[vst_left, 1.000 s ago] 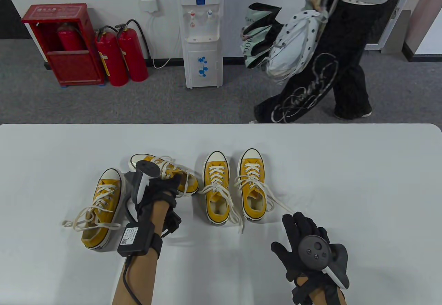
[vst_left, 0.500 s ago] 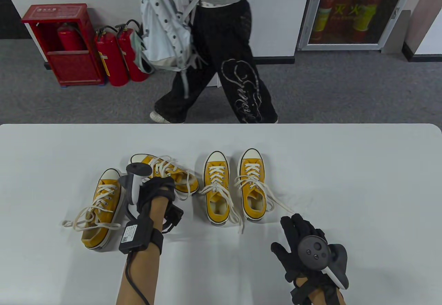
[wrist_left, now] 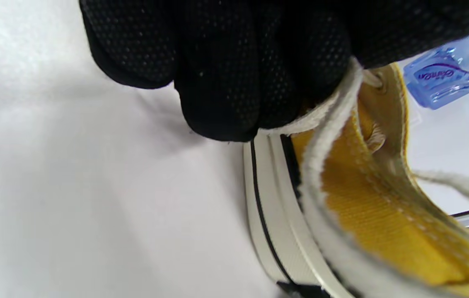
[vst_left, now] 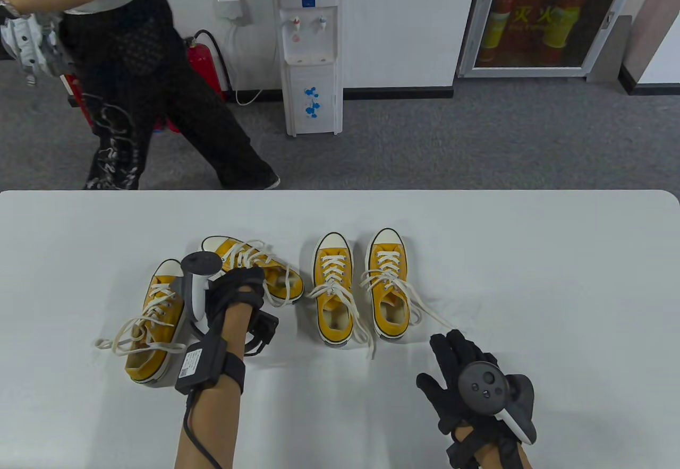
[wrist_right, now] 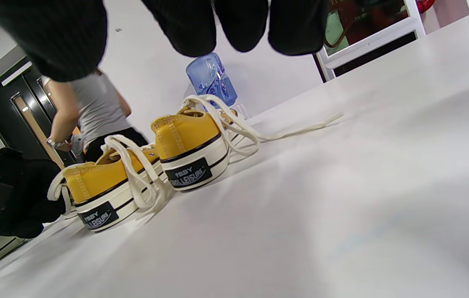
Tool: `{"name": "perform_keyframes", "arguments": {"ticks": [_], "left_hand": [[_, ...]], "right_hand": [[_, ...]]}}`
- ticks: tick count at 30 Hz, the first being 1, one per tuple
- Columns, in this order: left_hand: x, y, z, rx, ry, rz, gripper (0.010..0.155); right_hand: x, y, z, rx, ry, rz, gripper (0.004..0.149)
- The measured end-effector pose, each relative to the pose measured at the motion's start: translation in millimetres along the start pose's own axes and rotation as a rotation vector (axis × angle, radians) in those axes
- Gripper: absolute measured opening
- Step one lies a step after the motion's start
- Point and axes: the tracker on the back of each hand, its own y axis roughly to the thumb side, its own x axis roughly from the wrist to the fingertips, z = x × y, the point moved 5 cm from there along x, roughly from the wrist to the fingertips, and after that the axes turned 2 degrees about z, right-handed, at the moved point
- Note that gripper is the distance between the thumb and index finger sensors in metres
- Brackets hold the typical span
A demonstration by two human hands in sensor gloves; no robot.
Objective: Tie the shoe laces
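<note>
Several yellow canvas shoes with loose white laces stand on the white table [vst_left: 531, 256]. My left hand [vst_left: 239, 291] grips the heel collar of the tilted second shoe [vst_left: 249, 262]. In the left wrist view its curled fingers [wrist_left: 218, 74] clamp the collar [wrist_left: 375, 215] together with a lace [wrist_left: 325, 136]. The far-left shoe [vst_left: 156, 325] lies beside that wrist. My right hand [vst_left: 457, 363] rests flat on the table with spread fingers, just short of the lace end [vst_left: 438, 322] trailing from the rightmost shoe [vst_left: 389, 283]. The third shoe [vst_left: 333, 291] stands upright next to it.
A person [vst_left: 133, 92] walks on the grey carpet beyond the table's far edge, at the left. A water dispenser [vst_left: 311, 49] and a red fire extinguisher [vst_left: 204, 62] stand against the back wall. In the right wrist view both right-hand shoes show their heels [wrist_right: 189, 165].
My left hand has shifted a little to the left while still gripping the tilted shoe. The right hand has barely moved. The passer-by has crossed from right to left behind the table.
</note>
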Motion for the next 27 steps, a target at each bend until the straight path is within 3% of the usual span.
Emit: {"name": "perform_keyframes", "arguments": {"ticks": [7,12,27], "left_hand": [[-4,-10,-22,-0.125,0.052,0.108,0.033],[-16,-7,-33,-0.204,0.021,0.195,0.033],[-96,26,-50,-0.052,-0.015,0.536,0.032]], "right_hand": [[0,0,-1,0.002,0.005,0.008,0.080],[0,-1,-1,0.010,0.006,0.001,0.080],[0,-5,0,0.036,0.009,-0.013,0.079]]}}
